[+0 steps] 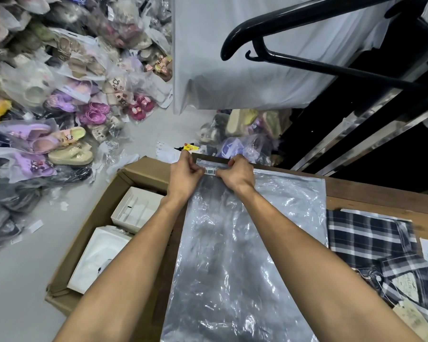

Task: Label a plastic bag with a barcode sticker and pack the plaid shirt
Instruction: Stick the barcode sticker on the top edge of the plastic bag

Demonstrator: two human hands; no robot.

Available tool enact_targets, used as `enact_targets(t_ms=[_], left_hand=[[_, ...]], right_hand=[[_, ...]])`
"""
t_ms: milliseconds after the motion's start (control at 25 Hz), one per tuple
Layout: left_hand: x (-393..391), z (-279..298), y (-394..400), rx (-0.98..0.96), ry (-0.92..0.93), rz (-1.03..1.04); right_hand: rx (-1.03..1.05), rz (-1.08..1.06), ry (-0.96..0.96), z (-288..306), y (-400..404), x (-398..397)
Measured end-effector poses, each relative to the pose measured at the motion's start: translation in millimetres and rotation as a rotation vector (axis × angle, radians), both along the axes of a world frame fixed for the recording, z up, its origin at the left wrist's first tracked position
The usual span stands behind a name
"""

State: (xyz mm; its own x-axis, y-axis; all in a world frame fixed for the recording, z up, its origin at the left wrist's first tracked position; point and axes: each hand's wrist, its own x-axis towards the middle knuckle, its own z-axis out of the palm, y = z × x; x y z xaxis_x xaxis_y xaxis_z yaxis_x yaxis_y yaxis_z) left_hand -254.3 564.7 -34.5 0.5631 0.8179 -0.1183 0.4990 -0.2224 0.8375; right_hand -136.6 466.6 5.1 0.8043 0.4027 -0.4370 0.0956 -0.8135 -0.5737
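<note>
Pinching barcode sticker with both hands, pressing onto limp, slippery plastic bag beside its zip edge.

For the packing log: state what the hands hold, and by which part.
Both hands, left hand and right hand, pinch the barcode sticker by its two ends, at the plastic bag top edge.
</note>
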Motion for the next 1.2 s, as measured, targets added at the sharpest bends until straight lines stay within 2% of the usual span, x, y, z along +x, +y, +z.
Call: enact_targets(t_ms=[720,880,960,1040,1080,1120,1200], left_hand=[[6,5,-3,0.025,0.092,-0.054],[4,4,-2,0.045,0.111,0.003],[1,-4,4,-0.092,0.098,0.07],[-1,-5,7,-0.36,-0.017,0.161],[0,-4,8,-0.428,-0.053,0.167],[2,-2,8,-0.408,-0.063,0.138],[4,0,7,-0.149,0.06,0.017]], right_hand=[[-0.025,0.036,-0.002,0,1,3],[0.017,0.028,0.028,1,-5,8],[0.047,0.004,0.068,-1,-7,12],[0.083,-0.04,0.125,-3,-8,16],[0.098,-0.061,0.146,-4,-9,18],[0.104,-0.078,0.154,-6,-9,20],[0.112,-0.074,0.132,-7,-10,20]])
